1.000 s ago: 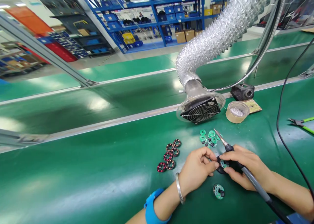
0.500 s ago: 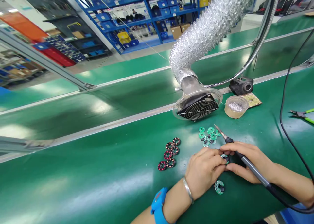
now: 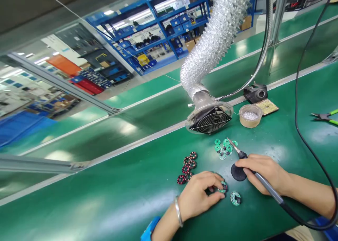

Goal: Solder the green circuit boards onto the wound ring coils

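Note:
My left hand (image 3: 203, 191) is closed around the edge of a small round green circuit board (image 3: 224, 187), low over the table, fingertips and thumb at its sides. My right hand (image 3: 266, 172) grips a soldering iron (image 3: 268, 186) with a dark handle, its tip pointing away to the upper left. Against the right fingers lies a flat black disc (image 3: 238, 173); I cannot tell whether they hold it. Another round circuit board (image 3: 235, 198) rests between the hands, nearer to me. Several black rings with copper and red windings (image 3: 189, 164) stand beyond my left hand.
Several small green boards (image 3: 224, 147) lie beyond the iron's tip. A fume extractor (image 3: 211, 119) hangs behind them on a silver duct (image 3: 208, 47). Right of it are a round tub (image 3: 250, 118), a sponge tray (image 3: 266, 106), a black holder (image 3: 255, 93) and green-handled cutters (image 3: 324, 117).
My hands have parted: the left has moved left with the round circuit board, while the right keeps the soldering iron. The black disc now shows between them. The camera view has tilted.

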### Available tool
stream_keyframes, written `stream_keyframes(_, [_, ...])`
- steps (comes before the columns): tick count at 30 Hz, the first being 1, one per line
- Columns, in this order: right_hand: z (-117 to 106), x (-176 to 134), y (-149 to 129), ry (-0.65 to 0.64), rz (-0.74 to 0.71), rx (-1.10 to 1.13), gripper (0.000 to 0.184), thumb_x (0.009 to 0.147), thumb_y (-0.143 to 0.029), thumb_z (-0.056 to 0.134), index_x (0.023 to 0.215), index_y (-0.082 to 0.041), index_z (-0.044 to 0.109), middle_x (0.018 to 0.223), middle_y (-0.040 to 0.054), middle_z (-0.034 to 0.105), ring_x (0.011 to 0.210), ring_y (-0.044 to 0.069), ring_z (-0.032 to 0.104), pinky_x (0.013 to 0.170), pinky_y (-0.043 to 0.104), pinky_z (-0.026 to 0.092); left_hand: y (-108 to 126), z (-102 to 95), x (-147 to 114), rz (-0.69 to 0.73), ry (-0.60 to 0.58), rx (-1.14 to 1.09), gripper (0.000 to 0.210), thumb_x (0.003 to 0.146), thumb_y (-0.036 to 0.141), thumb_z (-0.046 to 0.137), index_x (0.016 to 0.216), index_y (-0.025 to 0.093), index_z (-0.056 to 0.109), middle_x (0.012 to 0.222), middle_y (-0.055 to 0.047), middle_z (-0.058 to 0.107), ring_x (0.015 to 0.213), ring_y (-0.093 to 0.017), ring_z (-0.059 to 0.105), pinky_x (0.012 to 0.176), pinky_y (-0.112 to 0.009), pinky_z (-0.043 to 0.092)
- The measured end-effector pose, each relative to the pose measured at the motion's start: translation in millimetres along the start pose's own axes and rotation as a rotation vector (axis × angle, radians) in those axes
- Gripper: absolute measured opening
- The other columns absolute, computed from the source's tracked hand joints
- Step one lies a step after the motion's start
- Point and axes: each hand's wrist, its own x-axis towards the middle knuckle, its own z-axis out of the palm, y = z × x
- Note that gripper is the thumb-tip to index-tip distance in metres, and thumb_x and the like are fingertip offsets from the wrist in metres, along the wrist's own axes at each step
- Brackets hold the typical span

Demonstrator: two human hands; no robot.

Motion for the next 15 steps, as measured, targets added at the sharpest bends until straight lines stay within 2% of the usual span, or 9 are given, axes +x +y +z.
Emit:
stream_keyframes(3, [1, 0, -1, -0.004, 0.003, -0.010, 0.031, 0.087, -0.007, 0.042, 0.112, -0.018, 0.055, 0.078, 0.0035, 0.066, 0.063, 0.015, 0.057, 0.059, 0.026, 0.050, 1, 7.3, -4, 0.057, -0.039, 0.072, 0.020, 0.076, 0.029, 0.072, 0.093, 0.021, 0.065, 0.094, -0.006, 0.071, 0.074, -0.015, 0.064, 0.067, -0.023, 0.049])
stream_keyframes(5, [1, -1, -1, 0.007, 0.004, -0.010, 0.030, 0.088, -0.007, 0.043, 0.113, -0.018, 0.055, 0.077, 0.0033, 0.067, 0.063, 0.015, 0.057, 0.059, 0.026, 0.051, 2, 14.1, 2, 0.131, -0.067, 0.168, 0.042, 0.069, 0.044, 0.077, 0.101, 0.020, 0.061, 0.093, -0.007, 0.069, 0.076, -0.018, 0.063, 0.067, -0.026, 0.048])
stream_keyframes(7, [0, -3, -1, 0.021, 0.016, -0.007, 0.029, 0.089, -0.009, 0.043, 0.113, -0.018, 0.055, 0.078, 0.0033, 0.067, 0.063, 0.015, 0.059, 0.059, 0.026, 0.051, 4, 23.0, 10, 0.216, -0.091, 0.287, 0.055, 0.065, 0.058, 0.076, 0.102, 0.020, 0.061, 0.091, -0.007, 0.067, 0.075, -0.020, 0.062, 0.065, -0.027, 0.046])
stream_keyframes(10, [-1, -6, 0, 0.019, 0.047, 0.006, 0.029, 0.089, -0.009, 0.043, 0.113, -0.020, 0.055, 0.083, 0.0034, 0.069, 0.066, 0.015, 0.063, 0.060, 0.026, 0.053, 5, 37.1, 18, 0.326, -0.100, 0.409, 0.042, 0.074, 0.061, 0.067, 0.090, 0.022, 0.064, 0.078, -0.004, 0.063, 0.064, -0.016, 0.058, 0.057, -0.025, 0.039])
stream_keyframes(12, [-1, -9, 1, 0.009, 0.065, 0.022, 0.032, 0.088, -0.008, 0.043, 0.114, -0.021, 0.055, 0.085, 0.0029, 0.069, 0.067, 0.015, 0.063, 0.060, 0.026, 0.053, 3, 39.1, 14, 0.357, -0.081, 0.423, 0.038, 0.078, 0.060, 0.064, 0.083, 0.022, 0.064, 0.071, -0.003, 0.061, 0.059, -0.015, 0.056, 0.053, -0.025, 0.036])
stream_keyframes(14, [0, -11, 2, 0.003, 0.080, 0.037, 0.034, 0.088, -0.006, 0.042, 0.115, -0.021, 0.054, 0.082, 0.0021, 0.068, 0.063, 0.014, 0.062, 0.057, 0.025, 0.052, -2, 27.5, 3, 0.325, -0.039, 0.419, 0.039, 0.076, 0.060, 0.066, 0.083, 0.021, 0.063, 0.067, -0.002, 0.061, 0.059, -0.015, 0.057, 0.052, -0.025, 0.035])
stream_keyframes(15, [1, -12, 2, 0.003, 0.086, 0.045, 0.035, 0.087, -0.006, 0.042, 0.116, -0.021, 0.054, 0.079, 0.0015, 0.067, 0.061, 0.014, 0.060, 0.055, 0.025, 0.051, -6, 15.6, -3, 0.278, -0.010, 0.419, 0.040, 0.075, 0.060, 0.068, 0.084, 0.021, 0.063, 0.067, -0.002, 0.062, 0.059, -0.015, 0.057, 0.054, -0.025, 0.036])
